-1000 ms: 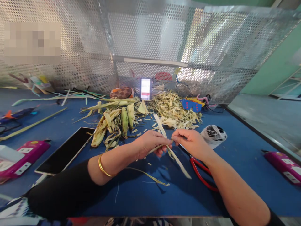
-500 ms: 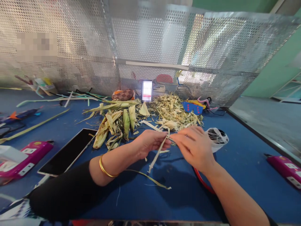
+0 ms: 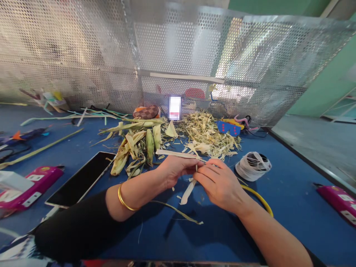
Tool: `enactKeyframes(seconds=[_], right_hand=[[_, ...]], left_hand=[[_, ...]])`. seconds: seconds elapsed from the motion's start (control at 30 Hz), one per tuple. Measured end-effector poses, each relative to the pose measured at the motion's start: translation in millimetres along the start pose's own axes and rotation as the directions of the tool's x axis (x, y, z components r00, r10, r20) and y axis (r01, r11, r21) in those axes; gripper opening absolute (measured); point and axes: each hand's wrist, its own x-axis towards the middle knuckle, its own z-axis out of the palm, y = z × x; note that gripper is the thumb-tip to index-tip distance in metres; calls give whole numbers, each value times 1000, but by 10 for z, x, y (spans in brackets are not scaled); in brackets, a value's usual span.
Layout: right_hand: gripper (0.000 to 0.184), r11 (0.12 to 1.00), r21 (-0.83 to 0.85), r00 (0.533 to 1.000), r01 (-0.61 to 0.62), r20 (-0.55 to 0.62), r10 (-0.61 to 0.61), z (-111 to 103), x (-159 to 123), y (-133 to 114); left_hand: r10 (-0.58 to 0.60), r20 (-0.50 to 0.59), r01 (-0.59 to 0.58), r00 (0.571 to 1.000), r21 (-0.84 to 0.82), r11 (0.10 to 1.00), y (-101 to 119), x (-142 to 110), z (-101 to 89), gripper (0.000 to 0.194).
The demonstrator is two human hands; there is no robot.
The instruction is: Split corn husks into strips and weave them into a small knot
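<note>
My left hand (image 3: 178,170), with a gold bangle at the wrist, pinches pale corn husk strips (image 3: 175,153) above the blue table. One long end sticks out to the left over its knuckles. My right hand (image 3: 219,187) meets it fingertip to fingertip, closed on the same strips from the right side. Below the fingers hangs a wider husk end (image 3: 188,193). The joint between the strips is partly hidden by my fingers. Past my right hand stands a spool of white thread (image 3: 252,167). A yellow curved thing (image 3: 261,197) shows beside my right wrist.
Whole corn husks (image 3: 150,144) and a heap of husk shreds (image 3: 211,135) lie behind my hands. To the left are a tablet (image 3: 80,181) and a magenta power strip (image 3: 41,181); another power strip (image 3: 338,200) is at right. A perforated screen (image 3: 178,55) closes off the back.
My right hand has moved left and slightly down, closer to my left hand, uncovering the spool. The long husk end now points further left, and a yellow curve shows where a red one did.
</note>
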Motion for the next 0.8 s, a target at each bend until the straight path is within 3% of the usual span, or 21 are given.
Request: enactKeyframes(seconds=[0.33,0.4,0.47,0.53,0.63,0.7,0.8], right_hand=[[23,992,121,996,27,-88,-17,-39,21,-14],[19,977,164,973,-135,-167,163,-56,7,31],[16,896,219,883,-386,-193,428,-66,-9,90],[16,763,301,786,-572,-65,615,-62,-18,144],[23,593,412,712,-692,252,655,-29,-12,172],[27,542,441,694,-715,357,626,0,0,154],[27,531,442,686,-723,371,626,21,18,108]], left_hand=[[2,-13,-2,1000,14,1000,30,-30,22,5],[7,-4,-7,1000,35,999,57,-21,3,4],[11,4,-11,1000,61,998,89,-17,-12,5],[15,13,-16,1000,96,995,113,-21,-18,6],[7,26,-11,1000,134,991,119,-32,-13,6],[-4,38,-1,999,148,989,103,-36,-6,10],[13,54,-25,998,221,975,66,-30,-2,18]])
